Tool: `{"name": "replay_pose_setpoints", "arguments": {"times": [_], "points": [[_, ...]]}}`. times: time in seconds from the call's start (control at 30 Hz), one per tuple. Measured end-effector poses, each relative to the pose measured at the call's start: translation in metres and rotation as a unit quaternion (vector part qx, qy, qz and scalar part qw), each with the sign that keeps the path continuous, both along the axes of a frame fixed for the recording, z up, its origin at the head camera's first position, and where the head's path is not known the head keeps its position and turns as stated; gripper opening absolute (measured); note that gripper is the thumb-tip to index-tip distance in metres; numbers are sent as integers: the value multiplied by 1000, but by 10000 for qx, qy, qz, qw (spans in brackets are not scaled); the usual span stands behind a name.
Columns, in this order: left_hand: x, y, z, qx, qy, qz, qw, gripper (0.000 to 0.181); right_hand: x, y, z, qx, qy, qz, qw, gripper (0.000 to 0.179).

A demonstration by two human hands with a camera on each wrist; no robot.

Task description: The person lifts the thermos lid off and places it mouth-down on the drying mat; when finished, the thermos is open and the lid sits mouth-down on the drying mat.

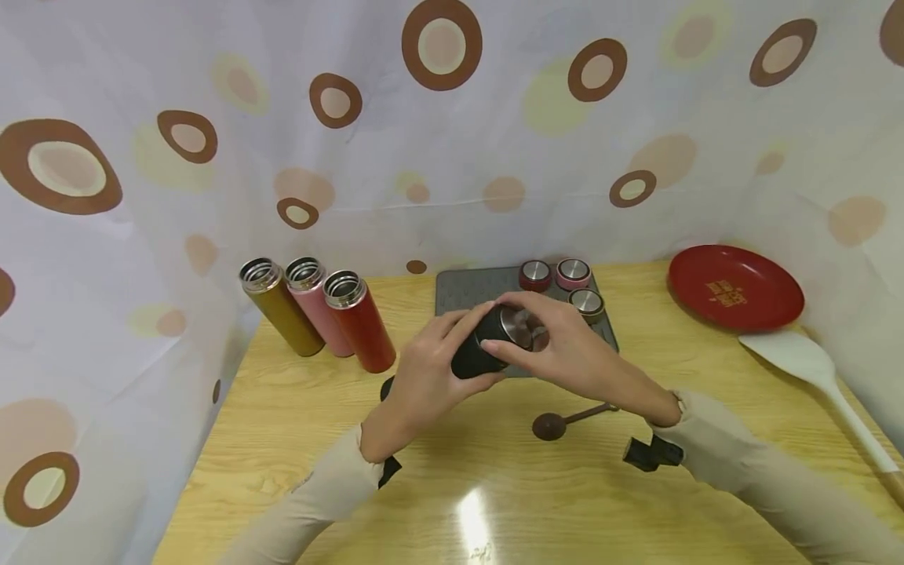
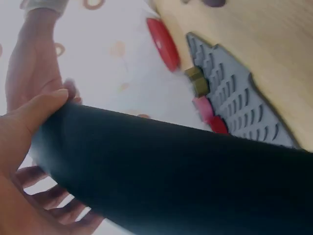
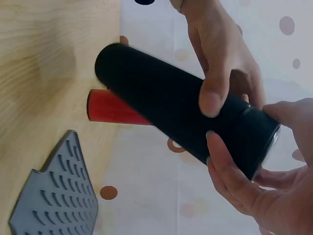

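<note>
A black thermos bottle (image 3: 156, 93) is held tilted above the table, its capped end toward my right hand. My left hand (image 1: 432, 367) grips its body just below the cap. Around the black, silver-topped cap (image 1: 517, 326) curl the thumb and fingers of my right hand (image 1: 572, 345). The cap sits on the bottle; whether it is loosened I cannot tell. To the left stand three bottles without caps: a gold bottle (image 1: 286, 314), a pink bottle (image 1: 323, 310) and a red bottle (image 1: 362, 326). In the left wrist view the black bottle (image 2: 171, 171) fills the foreground.
Behind my hands lies a grey mat (image 1: 469, 286) with a red cap (image 1: 534, 275), a pink cap (image 1: 573, 273) and a gold-rimmed cap (image 1: 587, 303). A brown spoon (image 1: 549, 426) lies nearer me. At right are a red plate (image 1: 734, 287) and a white spatula (image 1: 798, 361). Patterned cloth (image 1: 452, 157) hangs behind.
</note>
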State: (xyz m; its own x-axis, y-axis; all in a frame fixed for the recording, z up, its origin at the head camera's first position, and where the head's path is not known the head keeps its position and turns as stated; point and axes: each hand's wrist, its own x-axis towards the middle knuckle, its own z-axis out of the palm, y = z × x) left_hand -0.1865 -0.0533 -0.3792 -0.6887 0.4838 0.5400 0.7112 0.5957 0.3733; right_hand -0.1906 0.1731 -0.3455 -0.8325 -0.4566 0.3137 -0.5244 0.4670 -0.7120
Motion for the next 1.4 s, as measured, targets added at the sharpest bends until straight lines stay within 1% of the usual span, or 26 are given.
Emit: {"name": "replay_pose_setpoints", "arguments": {"times": [0.1, 0.17, 0.23, 0.3, 0.4, 0.5, 0.57, 0.63, 0.67, 0.7, 0.8, 0.87, 0.9, 0.97, 1.07, 1.13, 1.17, 1.2, 1.27, 1.37, 1.4], "points": [[1, 3, -11, -134, -136, 218, 9996, 96, 3, 7, -10, -71, 112, -341, 9993, 51], [3, 4, -18, -238, -199, 344, 9989, 99, 6, 13, -14, -109, 74, -543, 9984, 52], [4, 5, -26, -291, -128, 392, 9987, 99, 8, 19, -17, -226, -114, -700, 9972, 52], [4, 5, -32, -338, 43, 381, 9987, 94, 9, 23, -17, -395, -425, -776, 9953, 52], [1, 5, -35, -263, 464, 420, 9977, 88, 6, 27, -13, -567, -896, -709, 9918, 53], [-1, 4, -33, -135, 858, 495, 9950, 85, 2, 29, -8, -676, -1258, -479, 9886, 54], [-3, 3, -32, -150, 1085, 507, 9927, 85, 0, 30, -5, -731, -1361, -290, 9876, 55], [-4, 3, -30, -201, 1272, 447, 9907, 85, 0, 32, -4, -790, -1379, -128, 9872, 56], [-3, 2, -28, -240, 1318, 395, 9902, 85, 1, 33, -5, -843, -1333, -35, 9875, 56], [-3, 2, -27, -271, 1357, 331, 9898, 85, 2, 34, -6, -864, -1199, 63, 9890, 56], [-1, 0, -20, -299, 1402, 135, 9896, 83, 2, 37, -11, -802, -557, 382, 9945, 59], [1, -2, -16, -392, 1431, 12, 9889, 82, 2, 40, -14, -781, -152, 594, 9951, 63], [2, -3, -14, -435, 1465, -57, 9882, 81, 2, 42, -15, -756, 42, 693, 9947, 66], [3, -5, -11, -500, 1487, -169, 9875, 82, 1, 45, -15, -702, 279, 910, 9930, 73], [3, -8, -7, -490, 1325, -367, 9893, 81, 3, 49, -13, -500, 640, 1299, 9882, 76], [2, -10, -6, -456, 1221, -416, 9906, 80, 3, 50, -9, -252, 844, 1458, 9854, 75], [1, -11, -7, -494, 1236, -382, 9904, 79, 4, 50, -8, -198, 849, 1478, 9852, 75], [0, -11, -9, -582, 1323, -318, 9890, 79, 4, 49, -6, -200, 759, 1447, 9864, 77], [-1, -11, -13, -866, 1662, -112, 9822, 80, 6, 46, -3, -299, 492, 1140, 9918, 82], [-2, -12, -21, -1285, 2244, 231, 9657, 82, 9, 38, -2, -541, 33, 364, 9979, 80], [-2, -11, -23, -1374, 2375, 309, 9611, 82, 10, 35, -2, -457, -73, 65, 9989, 78]]}}
